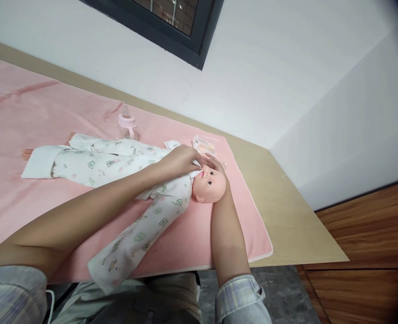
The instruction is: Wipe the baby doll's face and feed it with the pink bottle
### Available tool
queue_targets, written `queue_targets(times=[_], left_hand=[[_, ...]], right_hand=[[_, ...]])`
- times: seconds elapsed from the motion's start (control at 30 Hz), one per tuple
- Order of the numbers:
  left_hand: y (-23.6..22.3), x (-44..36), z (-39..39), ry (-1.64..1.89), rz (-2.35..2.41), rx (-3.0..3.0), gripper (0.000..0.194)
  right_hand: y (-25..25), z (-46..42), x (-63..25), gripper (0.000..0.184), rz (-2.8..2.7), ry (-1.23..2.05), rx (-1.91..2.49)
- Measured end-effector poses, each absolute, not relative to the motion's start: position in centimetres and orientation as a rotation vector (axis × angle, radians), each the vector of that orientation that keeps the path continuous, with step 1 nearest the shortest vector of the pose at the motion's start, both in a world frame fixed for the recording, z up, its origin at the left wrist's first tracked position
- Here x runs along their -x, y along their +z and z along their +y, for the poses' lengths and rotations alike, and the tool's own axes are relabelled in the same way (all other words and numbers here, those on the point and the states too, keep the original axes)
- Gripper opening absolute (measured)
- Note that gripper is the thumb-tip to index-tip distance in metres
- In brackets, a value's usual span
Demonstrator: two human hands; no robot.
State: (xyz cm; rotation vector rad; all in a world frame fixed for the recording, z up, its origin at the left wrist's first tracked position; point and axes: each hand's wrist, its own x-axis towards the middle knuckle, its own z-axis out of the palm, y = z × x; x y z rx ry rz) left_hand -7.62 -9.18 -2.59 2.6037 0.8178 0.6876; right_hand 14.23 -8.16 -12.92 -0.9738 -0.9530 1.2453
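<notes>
A baby doll [212, 186] lies on its back on a pink blanket [181, 240], its head toward the right. It wears a white printed outfit [131, 155] with long sleeves, one sleeve hanging over the near table edge. My left hand [181, 159] is closed on a piece of white cloth [196, 170] at the doll's mouth and chin; whether this is a loose cloth or the outfit's collar I cannot tell. On the far side of the doll's head, my right hand [215, 163] rests with fingers stretched out, partly hidden by the head.
A pink-capped baby bottle [127, 123] stands on the blanket beyond the doll's body. Near the blanket's far corner lies a clear plastic packet [203, 145]. The wooden table [286, 216] meets a white wall at the back, below a dark-framed window [185, 40].
</notes>
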Motion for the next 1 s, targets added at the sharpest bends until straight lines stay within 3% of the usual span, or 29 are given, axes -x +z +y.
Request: queue_targets(times=[0.57,1.0], left_hand=[[-2.6,7.9,-9.3,0.765,0.939,-2.622,0.018],[-2.5,7.4,-10.5,0.733,0.748,-2.497,0.016]], right_hand=[[-13.2,-8.1,-14.3,0.039,-0.957,1.238,0.952],[-11.8,-9.1,-14.0,0.037,-0.970,1.232,1.051]])
